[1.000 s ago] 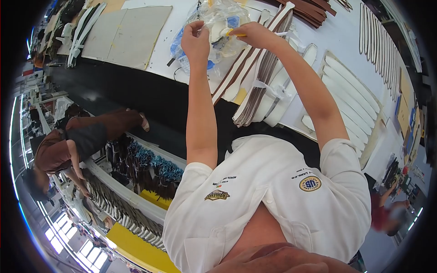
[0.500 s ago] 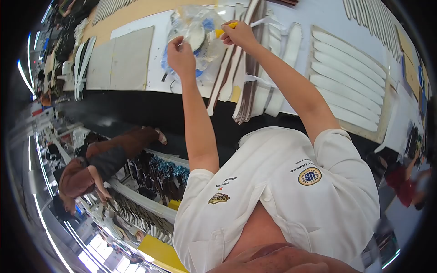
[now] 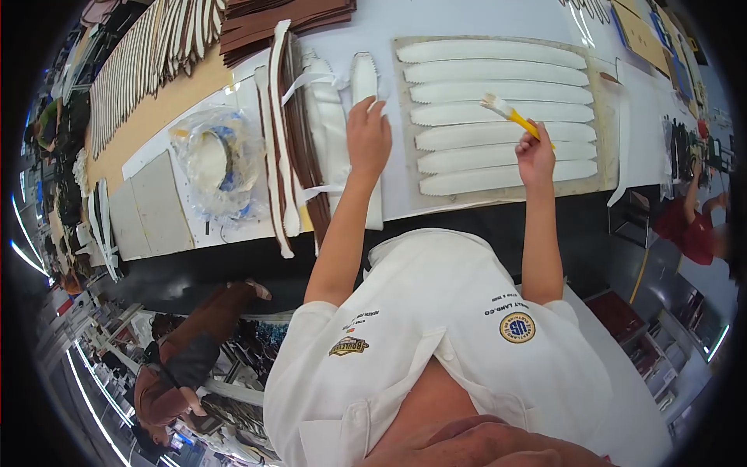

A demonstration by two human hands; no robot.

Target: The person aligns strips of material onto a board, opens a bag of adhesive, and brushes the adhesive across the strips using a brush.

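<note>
My right hand (image 3: 537,159) grips a paintbrush (image 3: 520,118) by its yellow handle, bristles pointing up and left. The brush is above a grey board (image 3: 409,159) bearing a row of several white strips (image 3: 498,92) with jagged ends. My left hand (image 3: 368,140) reaches over a loose white strip (image 3: 363,74) left of the board, fingers stretched forward with their tips at it; whether they press on it I cannot tell. Further left, a round pot (image 3: 208,159) with white stuff inside sits in a crumpled clear plastic bag (image 3: 245,167).
Bundled brown and white strips (image 3: 299,140) lie between the pot and my left hand. Brown pieces (image 3: 284,23) are stacked at the back, beside a long row of strips (image 3: 148,74). Grey sheets (image 3: 152,210) lie at the left. A person in brown (image 3: 194,350) is behind me.
Both hands have left the pot and moved right. The brush has come from the pot to above the board. My left hand has gone to the loose white strip. The view has shifted right.
</note>
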